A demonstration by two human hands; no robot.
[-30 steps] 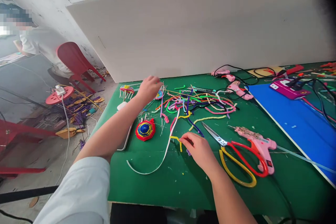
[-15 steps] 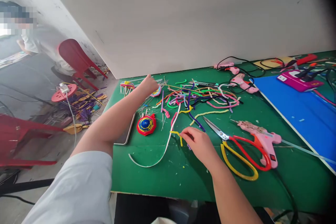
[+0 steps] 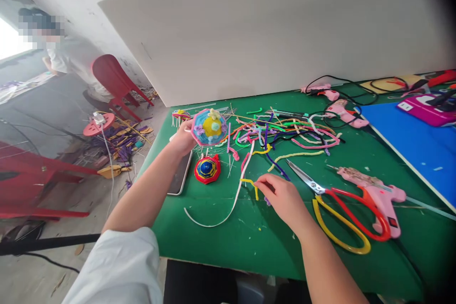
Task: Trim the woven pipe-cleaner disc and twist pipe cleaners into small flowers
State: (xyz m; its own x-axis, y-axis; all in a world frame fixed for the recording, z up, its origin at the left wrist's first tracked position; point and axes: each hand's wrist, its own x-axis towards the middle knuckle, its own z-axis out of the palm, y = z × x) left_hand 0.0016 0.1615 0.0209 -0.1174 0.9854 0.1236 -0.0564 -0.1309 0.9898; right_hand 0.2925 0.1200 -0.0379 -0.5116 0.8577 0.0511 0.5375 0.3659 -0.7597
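Note:
My left hand (image 3: pixel 184 138) is closed on a small round craft umbrella (image 3: pixel 210 126), pink-edged with blue and yellow rings and small flowers on top, held up off the table. Between the fingertips of my right hand (image 3: pixel 276 192) is a short bent yellow pipe cleaner (image 3: pixel 248 182). A red, yellow and blue umbrella (image 3: pixel 207 169) lies just below my left hand. Behind that hand sits another striped umbrella (image 3: pixel 180 115), partly hidden. A curved white strip (image 3: pixel 228 213) runs across the table between my hands.
Scissors (image 3: pixel 315 187) and a pink glue gun (image 3: pixel 383 194) lie right of my right hand. Tangled pipe cleaners (image 3: pixel 278 130) cover the back middle. A phone (image 3: pixel 181 175) lies under my left forearm; a blue board (image 3: pixel 409 137) is at right. A person sits at far left.
My left hand has lifted the pink-edged umbrella from the back of the table and drawn it nearer. My right hand keeps its hold on the yellow pipe cleaner. The view has shifted slightly left.

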